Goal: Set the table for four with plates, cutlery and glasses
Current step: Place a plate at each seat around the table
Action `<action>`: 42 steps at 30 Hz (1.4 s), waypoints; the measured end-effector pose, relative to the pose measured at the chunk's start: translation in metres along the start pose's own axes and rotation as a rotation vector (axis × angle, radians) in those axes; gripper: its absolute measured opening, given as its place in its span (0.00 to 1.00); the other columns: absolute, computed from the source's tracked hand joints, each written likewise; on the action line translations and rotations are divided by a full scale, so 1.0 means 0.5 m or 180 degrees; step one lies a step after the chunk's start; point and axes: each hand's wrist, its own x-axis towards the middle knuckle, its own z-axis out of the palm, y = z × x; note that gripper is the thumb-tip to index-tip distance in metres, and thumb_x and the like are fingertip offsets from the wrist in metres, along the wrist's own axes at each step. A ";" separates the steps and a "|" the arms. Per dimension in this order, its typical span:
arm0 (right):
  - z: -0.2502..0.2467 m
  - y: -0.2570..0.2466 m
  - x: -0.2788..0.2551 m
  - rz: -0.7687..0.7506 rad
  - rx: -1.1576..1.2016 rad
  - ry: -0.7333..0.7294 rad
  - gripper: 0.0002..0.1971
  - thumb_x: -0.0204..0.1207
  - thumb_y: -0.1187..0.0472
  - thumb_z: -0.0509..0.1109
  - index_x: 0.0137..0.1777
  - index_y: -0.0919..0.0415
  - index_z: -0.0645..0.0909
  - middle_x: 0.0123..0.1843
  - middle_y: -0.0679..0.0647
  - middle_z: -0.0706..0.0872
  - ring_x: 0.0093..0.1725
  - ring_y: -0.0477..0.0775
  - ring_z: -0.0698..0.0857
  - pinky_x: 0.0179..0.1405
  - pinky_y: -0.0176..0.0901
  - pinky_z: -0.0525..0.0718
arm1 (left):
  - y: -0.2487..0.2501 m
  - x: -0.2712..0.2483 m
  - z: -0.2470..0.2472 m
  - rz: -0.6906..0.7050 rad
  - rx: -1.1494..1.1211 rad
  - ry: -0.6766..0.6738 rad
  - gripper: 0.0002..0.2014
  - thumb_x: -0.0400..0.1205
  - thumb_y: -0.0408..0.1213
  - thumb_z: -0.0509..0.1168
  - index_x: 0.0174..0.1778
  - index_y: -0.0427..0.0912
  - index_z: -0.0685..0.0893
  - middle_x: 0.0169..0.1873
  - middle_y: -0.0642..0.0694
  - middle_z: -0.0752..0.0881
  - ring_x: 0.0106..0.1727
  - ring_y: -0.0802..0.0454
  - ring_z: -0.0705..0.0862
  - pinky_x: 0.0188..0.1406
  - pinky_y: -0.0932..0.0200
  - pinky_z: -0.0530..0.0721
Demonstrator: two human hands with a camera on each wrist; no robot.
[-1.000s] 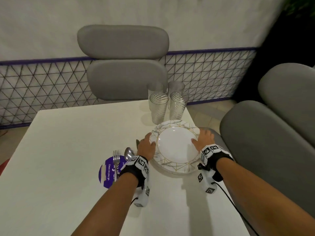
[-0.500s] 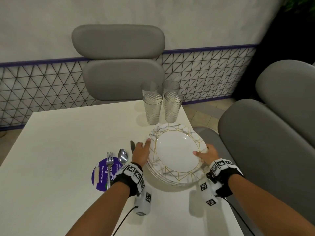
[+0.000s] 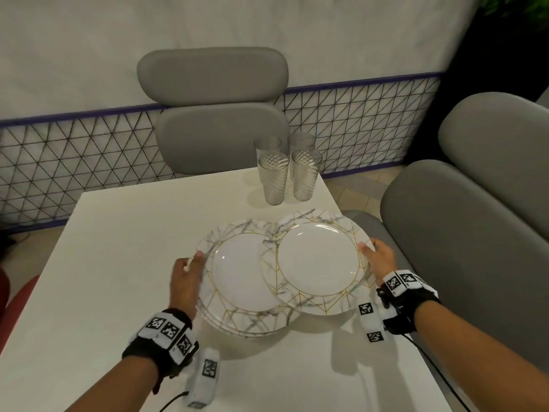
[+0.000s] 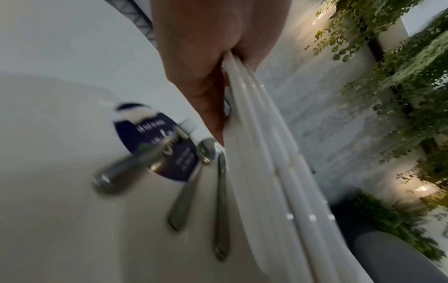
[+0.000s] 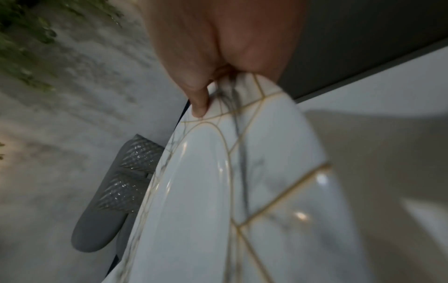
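A stack of marble-patterned plates with gold lines hangs a little above the white table. My left hand grips its left rim. In the left wrist view that hand pinches three plate rims. My right hand holds one more plate by its right rim; this plate overlaps the stack's right side. The right wrist view shows the thumb on that plate. Several ribbed glasses stand at the far right of the table. A fork, spoon and knife lie under the stack.
A round purple coaster lies under the fork. A grey chair stands at the far side, and another grey chair sits close to the table's right edge. A wire-mesh fence runs behind.
Both hands lifted the plate stack off the table. The stack then shifted left over the cutlery while my right hand drew the top plate off to the right.
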 end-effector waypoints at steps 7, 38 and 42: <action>0.002 0.057 -0.031 0.0346 -0.0098 0.0546 0.13 0.80 0.65 0.62 0.59 0.73 0.78 0.52 0.62 0.80 0.50 0.59 0.78 0.43 0.44 0.75 | 0.016 0.011 -0.197 0.0076 -0.0168 0.0572 0.21 0.83 0.45 0.62 0.66 0.34 0.72 0.57 0.35 0.79 0.55 0.43 0.78 0.55 0.47 0.76; 0.030 0.110 -0.041 0.0472 -0.1538 0.0390 0.28 0.74 0.63 0.70 0.73 0.62 0.68 0.68 0.69 0.76 0.66 0.70 0.77 0.63 0.58 0.78 | 0.046 -0.009 -0.257 0.0012 -0.0568 0.0691 0.15 0.84 0.46 0.60 0.59 0.39 0.72 0.38 0.48 0.77 0.45 0.47 0.79 0.36 0.61 0.75; 0.028 0.112 -0.039 0.0436 -0.1671 0.0334 0.28 0.74 0.61 0.70 0.73 0.63 0.67 0.67 0.70 0.76 0.65 0.71 0.77 0.62 0.58 0.78 | 0.046 -0.006 -0.261 0.0032 -0.0672 0.0717 0.18 0.84 0.47 0.60 0.63 0.38 0.73 0.54 0.41 0.78 0.56 0.45 0.76 0.52 0.52 0.78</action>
